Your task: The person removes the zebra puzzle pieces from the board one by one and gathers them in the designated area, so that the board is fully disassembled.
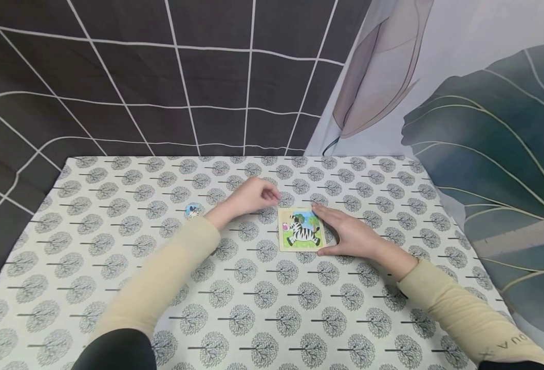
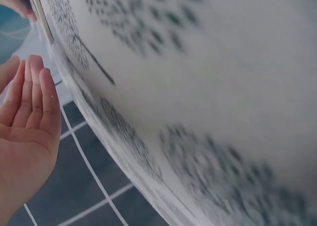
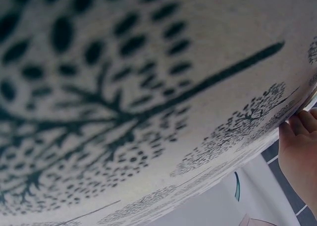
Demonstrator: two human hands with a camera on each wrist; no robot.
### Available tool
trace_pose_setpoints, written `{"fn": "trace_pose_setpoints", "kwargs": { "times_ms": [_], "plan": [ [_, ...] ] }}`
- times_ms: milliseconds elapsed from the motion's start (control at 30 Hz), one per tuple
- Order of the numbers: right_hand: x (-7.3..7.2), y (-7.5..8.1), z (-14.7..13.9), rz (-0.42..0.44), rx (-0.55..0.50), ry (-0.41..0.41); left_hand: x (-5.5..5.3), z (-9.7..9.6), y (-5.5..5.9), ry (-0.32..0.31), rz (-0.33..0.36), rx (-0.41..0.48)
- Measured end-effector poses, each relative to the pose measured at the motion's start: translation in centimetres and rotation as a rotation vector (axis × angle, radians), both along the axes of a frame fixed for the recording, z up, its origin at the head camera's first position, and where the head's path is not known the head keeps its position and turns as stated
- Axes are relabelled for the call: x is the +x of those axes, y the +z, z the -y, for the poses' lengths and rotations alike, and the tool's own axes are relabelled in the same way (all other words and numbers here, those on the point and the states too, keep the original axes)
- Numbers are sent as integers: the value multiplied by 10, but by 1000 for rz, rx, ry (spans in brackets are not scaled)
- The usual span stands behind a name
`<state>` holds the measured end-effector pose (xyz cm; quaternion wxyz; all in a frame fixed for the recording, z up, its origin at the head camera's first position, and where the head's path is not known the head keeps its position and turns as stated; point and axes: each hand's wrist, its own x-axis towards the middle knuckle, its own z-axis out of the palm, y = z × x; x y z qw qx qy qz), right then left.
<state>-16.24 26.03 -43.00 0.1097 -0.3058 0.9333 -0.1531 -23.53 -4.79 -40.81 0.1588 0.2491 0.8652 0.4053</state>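
A square wooden zebra jigsaw puzzle point(image 1: 301, 237) lies on the cloth in the head view, with a bare wood-coloured patch at its upper left. My right hand point(image 1: 352, 234) holds its right side, fingers at the top corner and thumb at the bottom corner. In the right wrist view that hand point(image 3: 299, 146) shows at the right edge, its fingertips by the board. My left hand point(image 1: 255, 195) hovers just beyond the board's left corner, holding nothing, its fingers loosely bent. The left wrist view shows its bare palm point(image 2: 27, 146). Left of that forearm lies a loose puzzle piece point(image 1: 193, 210) with a zebra's head.
A white tablecloth point(image 1: 262, 298) printed with grey trees covers the table. Behind it hangs a dark cloth point(image 1: 216, 77) with a white grid. A leaf-patterned curtain point(image 1: 498, 154) borders the right side.
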Motion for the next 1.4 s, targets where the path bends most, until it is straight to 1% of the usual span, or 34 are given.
{"fn": "trace_pose_setpoints", "kwargs": {
  "times_ms": [167,367,500,667,867,1167,1333,1400],
  "plan": [
    [0,-1,-1,-2,-12,1,-1,-18,-4,-35,9,-1],
    [-1,-1,-1,-1,-12,2,-2,-36,-8,-81,6,-27],
    [-1,0,-1,6,-9,1,-1,-42,-10,-93,-4,-52],
    [-1,1,0,4,-11,2,0,-45,-12,-101,-30,-77],
    [0,0,0,3,-6,-1,3,-47,-12,-89,-39,-93],
    [-1,-1,-1,-8,-13,-1,7,-49,-13,-30,19,-59],
    [-1,-2,-1,-12,-21,5,11,-53,-12,-20,23,-80],
    [-1,-2,-1,-13,-20,5,12,-54,-12,-13,11,-96]
  ]
}}
